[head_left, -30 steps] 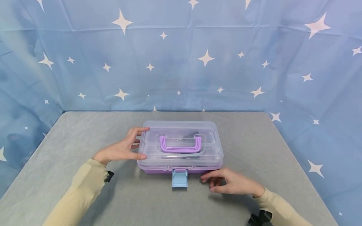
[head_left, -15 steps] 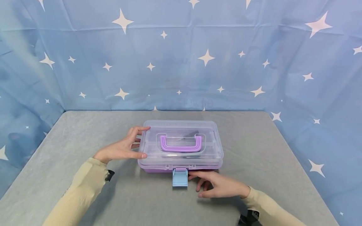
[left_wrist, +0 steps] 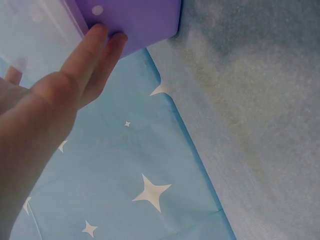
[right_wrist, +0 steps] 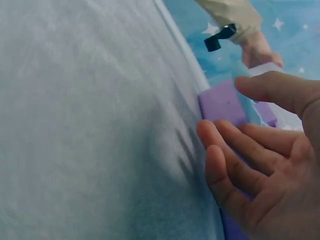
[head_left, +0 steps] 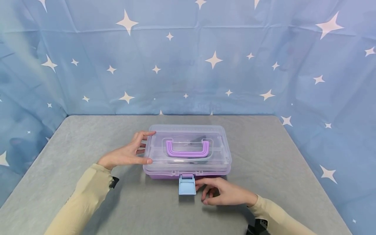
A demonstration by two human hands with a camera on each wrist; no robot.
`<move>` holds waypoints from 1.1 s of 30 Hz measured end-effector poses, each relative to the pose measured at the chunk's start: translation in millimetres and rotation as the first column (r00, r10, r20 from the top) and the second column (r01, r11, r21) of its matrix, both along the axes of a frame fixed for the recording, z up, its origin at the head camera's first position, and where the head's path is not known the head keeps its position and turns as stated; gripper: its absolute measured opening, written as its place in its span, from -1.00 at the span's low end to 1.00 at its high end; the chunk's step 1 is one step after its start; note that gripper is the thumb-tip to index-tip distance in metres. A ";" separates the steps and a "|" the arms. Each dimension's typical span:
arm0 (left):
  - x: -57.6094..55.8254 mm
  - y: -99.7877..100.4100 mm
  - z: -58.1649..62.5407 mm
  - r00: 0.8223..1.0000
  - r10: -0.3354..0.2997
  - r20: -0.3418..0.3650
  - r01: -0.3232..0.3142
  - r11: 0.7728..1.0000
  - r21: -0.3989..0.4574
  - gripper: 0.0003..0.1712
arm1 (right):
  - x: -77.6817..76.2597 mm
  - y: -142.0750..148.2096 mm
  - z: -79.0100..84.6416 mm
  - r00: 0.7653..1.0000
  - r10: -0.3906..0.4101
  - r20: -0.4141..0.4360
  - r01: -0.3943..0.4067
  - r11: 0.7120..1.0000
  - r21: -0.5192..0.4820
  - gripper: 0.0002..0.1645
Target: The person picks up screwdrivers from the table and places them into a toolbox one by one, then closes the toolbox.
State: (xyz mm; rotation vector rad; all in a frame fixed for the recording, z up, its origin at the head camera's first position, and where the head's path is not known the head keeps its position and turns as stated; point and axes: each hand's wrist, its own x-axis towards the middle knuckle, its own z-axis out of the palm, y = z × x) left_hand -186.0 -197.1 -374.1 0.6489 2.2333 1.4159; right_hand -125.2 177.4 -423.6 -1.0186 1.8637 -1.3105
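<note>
A storage box [head_left: 188,166] with a clear lid and purple base sits on the table; its purple handle [head_left: 188,154] lies folded on the lid. At its front hangs a light blue latch [head_left: 187,187], swung outward. My left hand [head_left: 126,156] rests on the box's left end, thumb and index finger at the lid, other fingers against the purple side [left_wrist: 145,25]. By the front, my right hand [head_left: 227,192] has its index fingertip at the latch's right edge; contact is hard to tell. Its other fingers are loosely bent and hold nothing.
A dark object [head_left: 199,139] shows blurred through the lid. The grey cloth-covered table [head_left: 111,130] surrounds the box. Blue star-patterned fabric [head_left: 188,58] stands behind the table and along both sides.
My right hand has moved left along the box's front to the latch. The latch's lower edge has shifted slightly outward. The left hand stays in place.
</note>
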 end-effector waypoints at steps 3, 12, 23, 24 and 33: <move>0.5 0.2 0.1 1.000 -0.002 0.006 0.001 1.000 0.008 -0.03 | 1.3 0.3 1.0 1.000 -0.004 0.012 0.004 0.999 -0.039 -0.40; 1.3 -0.5 0.7 1.000 -0.015 0.011 0.015 1.000 0.025 -0.04 | 3.1 -6.1 6.5 0.995 -0.079 -0.063 0.067 0.982 -0.177 -0.63; 1.7 -0.4 -0.3 1.000 -0.012 0.014 0.012 1.000 0.017 -0.04 | 6.5 -19.4 22.3 0.971 -0.236 0.034 0.238 0.967 -0.090 -0.68; 1.6 -0.3 -0.5 1.000 -0.011 0.015 0.011 1.000 0.016 -0.03 | 7.0 -21.5 23.8 0.963 -0.266 0.039 0.268 0.961 -0.074 -0.67; 1.8 -0.2 -0.3 1.000 -0.008 0.021 0.007 1.000 0.016 -0.04 | 9.7 -37.2 33.8 0.890 -0.457 -0.009 0.457 0.889 0.025 -0.46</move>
